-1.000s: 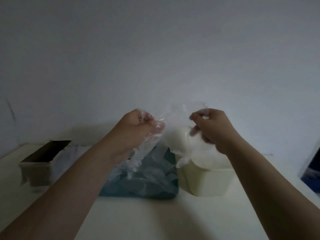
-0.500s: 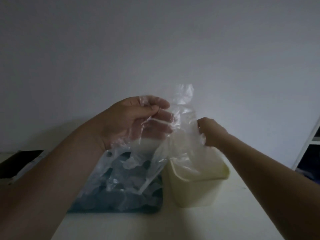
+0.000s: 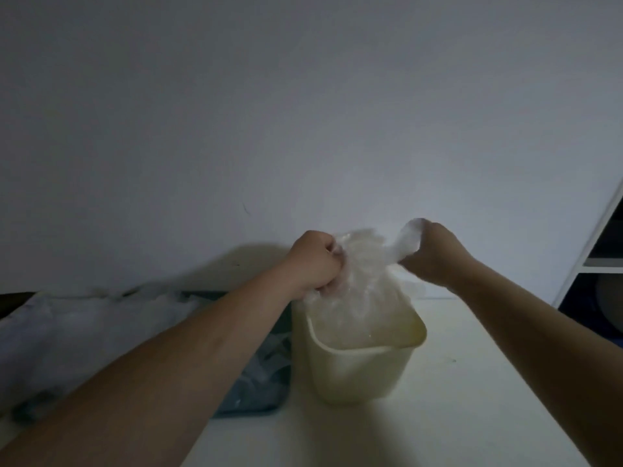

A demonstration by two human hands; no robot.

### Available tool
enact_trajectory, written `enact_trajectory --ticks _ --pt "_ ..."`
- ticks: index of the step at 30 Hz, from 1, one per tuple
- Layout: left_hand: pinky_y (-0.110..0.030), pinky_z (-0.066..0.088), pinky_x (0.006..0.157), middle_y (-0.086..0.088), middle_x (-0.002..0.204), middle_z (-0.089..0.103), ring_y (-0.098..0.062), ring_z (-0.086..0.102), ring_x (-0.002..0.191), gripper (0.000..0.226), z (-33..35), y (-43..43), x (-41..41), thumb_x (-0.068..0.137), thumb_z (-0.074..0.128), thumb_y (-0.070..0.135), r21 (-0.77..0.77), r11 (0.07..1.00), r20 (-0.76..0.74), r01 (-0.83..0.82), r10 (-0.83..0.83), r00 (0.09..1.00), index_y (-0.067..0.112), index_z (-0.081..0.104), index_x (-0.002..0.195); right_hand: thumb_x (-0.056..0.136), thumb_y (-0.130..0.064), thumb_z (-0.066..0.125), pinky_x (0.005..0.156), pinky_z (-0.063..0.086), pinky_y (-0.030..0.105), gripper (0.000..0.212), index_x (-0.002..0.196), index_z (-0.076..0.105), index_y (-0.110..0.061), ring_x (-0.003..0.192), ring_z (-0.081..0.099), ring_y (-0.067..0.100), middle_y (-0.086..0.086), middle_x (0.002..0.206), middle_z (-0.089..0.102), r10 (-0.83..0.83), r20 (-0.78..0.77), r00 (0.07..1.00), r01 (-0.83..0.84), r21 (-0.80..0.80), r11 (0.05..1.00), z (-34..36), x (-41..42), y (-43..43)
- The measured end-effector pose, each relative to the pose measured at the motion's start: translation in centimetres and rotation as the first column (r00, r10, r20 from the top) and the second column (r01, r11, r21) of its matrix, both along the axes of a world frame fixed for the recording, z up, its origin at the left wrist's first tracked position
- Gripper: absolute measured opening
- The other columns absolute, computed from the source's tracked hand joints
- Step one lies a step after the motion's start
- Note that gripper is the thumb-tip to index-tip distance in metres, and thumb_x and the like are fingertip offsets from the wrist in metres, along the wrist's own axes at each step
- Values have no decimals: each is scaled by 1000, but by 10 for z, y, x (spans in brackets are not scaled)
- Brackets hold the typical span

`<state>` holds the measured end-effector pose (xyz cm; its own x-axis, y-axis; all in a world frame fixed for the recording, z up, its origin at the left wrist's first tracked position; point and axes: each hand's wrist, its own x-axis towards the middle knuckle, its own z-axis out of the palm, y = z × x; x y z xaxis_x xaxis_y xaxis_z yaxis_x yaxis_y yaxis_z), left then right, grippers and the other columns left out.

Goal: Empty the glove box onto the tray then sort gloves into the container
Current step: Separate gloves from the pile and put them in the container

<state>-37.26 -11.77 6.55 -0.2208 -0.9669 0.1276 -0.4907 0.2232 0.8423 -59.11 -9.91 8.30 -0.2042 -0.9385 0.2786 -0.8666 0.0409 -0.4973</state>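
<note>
A clear plastic glove (image 3: 364, 264) hangs stretched between my two hands, right above the cream container (image 3: 357, 372). My left hand (image 3: 315, 261) grips its left edge in a closed fist. My right hand (image 3: 435, 252) pinches the other end, which sticks up past my fingers. The glove's lower part dips into the container's mouth. Left of the container lies the dark blue tray (image 3: 259, 404), heaped with several clear gloves (image 3: 84, 332); my left forearm hides part of it.
Everything stands on a pale table (image 3: 438, 416) against a white wall. A white shelf unit (image 3: 593, 261) with dark contents rises at the right edge. A dark shape at the far left edge is too cut off to identify.
Both hands have moved right and down with the glove, from above the tray to over the container. My left hand has closed into a fist. The view has shifted right.
</note>
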Motion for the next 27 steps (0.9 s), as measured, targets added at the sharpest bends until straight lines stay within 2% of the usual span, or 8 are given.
enact_trajectory --ticks 3,7,9,12,17,20,24,27 --pt "-33 55 50 -5 75 68 -26 68 66 17 -8 -9 -5 83 63 -5 -37 999 208 -32 39 977 11 63 79 94 -15 63 105 51 38 51 144 55 -19 125 60 23 4 142 59 7 158 987 22 -179 984 15 -9 18" --pt "-28 52 65 -6 83 68 -27 67 79 12 -8 -16 -13 98 62 12 -93 996 372 -12 45 927 9 70 90 104 -18 53 85 44 17 32 132 68 -20 109 62 7 -5 128 66 225 343 912 -164 -198 966 31 14 28" --pt "-33 55 83 -13 99 73 -32 69 97 18 -10 -19 -15 99 60 16 -102 994 419 -29 70 906 4 73 100 106 -40 50 92 48 27 38 127 70 -15 110 65 15 -3 120 69 292 268 918 -279 -86 956 33 34 36" --pt "-35 55 82 -12 105 70 -30 68 96 15 -11 -15 -14 97 59 19 -122 992 440 -37 87 894 7 65 105 103 -61 37 94 55 39 62 110 72 -12 90 72 17 0 103 75 369 36 929 -369 167 914 29 55 43" --pt "-36 54 93 -3 128 60 -23 61 110 47 -10 4 5 91 72 16 -137 990 273 -22 59 960 17 56 135 109 -50 29 103 38 34 51 144 56 -25 125 54 19 3 149 56 403 -134 905 -313 432 846 15 75 47" --pt "-26 51 86 7 121 62 -15 62 108 36 -6 19 33 92 74 23 -216 976 332 18 56 942 23 64 126 104 -58 40 120 29 43 56 158 33 -42 148 38 24 -3 167 31 442 -168 881 -276 577 769 -2 81 41" --pt "-17 46 74 18 104 64 -6 61 94 12 -6 34 52 89 77 37 -199 966 464 166 -57 884 31 77 100 91 -73 53 124 24 53 74 155 17 -60 155 24 34 -4 173 -8 482 -265 835 -198 673 713 -20 89 32" --pt "-31 57 86 14 113 69 -11 63 100 22 -9 39 46 84 74 53 -131 961 538 242 -136 832 34 79 93 93 -67 51 117 37 46 62 151 38 -50 140 44 34 6 164 31 527 -272 805 -195 719 667 -31 97 29"
